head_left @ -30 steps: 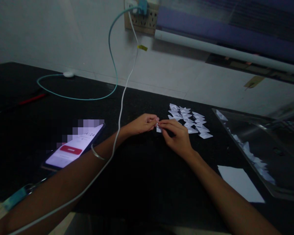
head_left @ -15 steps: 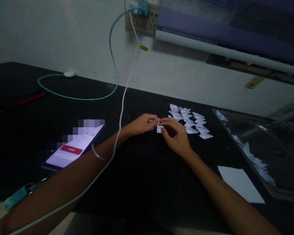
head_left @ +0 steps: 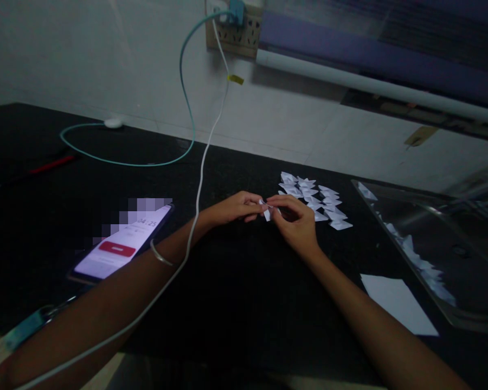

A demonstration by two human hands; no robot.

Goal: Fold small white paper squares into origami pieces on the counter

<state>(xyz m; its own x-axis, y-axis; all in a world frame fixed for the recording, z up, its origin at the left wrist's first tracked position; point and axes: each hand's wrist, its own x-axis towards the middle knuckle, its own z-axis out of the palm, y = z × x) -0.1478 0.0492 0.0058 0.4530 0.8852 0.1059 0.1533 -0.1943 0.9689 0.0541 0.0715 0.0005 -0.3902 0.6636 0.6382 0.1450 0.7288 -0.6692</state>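
"What has the left hand (head_left: 244, 207) got?"

"Its fingers are curled in, almost together, pinching the left end of a small white paper (head_left: 267, 215)."

"And the right hand (head_left: 296, 221)?"

"Thumb and fingertips meet at the paper's right side, and the rest of the hand is rounded, with a gap inside the curve."

"So the paper is between them?"

"Yes, over the black worktop (head_left: 228, 303). I can't tell whether it touches the surface."

"What's nearest?"

"Folded pieces (head_left: 313, 200), in rough rows just past the right hand and to its right."

"Further right?"

"A flat white sheet (head_left: 398, 303) beside the right forearm (head_left: 361, 309), then a shiny panel (head_left: 467, 281). White shapes show along its left edge; they may be reflections, I can't tell."

"And left?"

"A lit phone (head_left: 106, 264) beside the left forearm (head_left: 106, 300), reading 04:25. A white cable (head_left: 199, 187) crosses in front of that forearm and runs up to a socket strip (head_left: 250, 38)."

"The teal cable (head_left: 142, 164)?"

"Same strip, looping down onto the worktop behind the phone."
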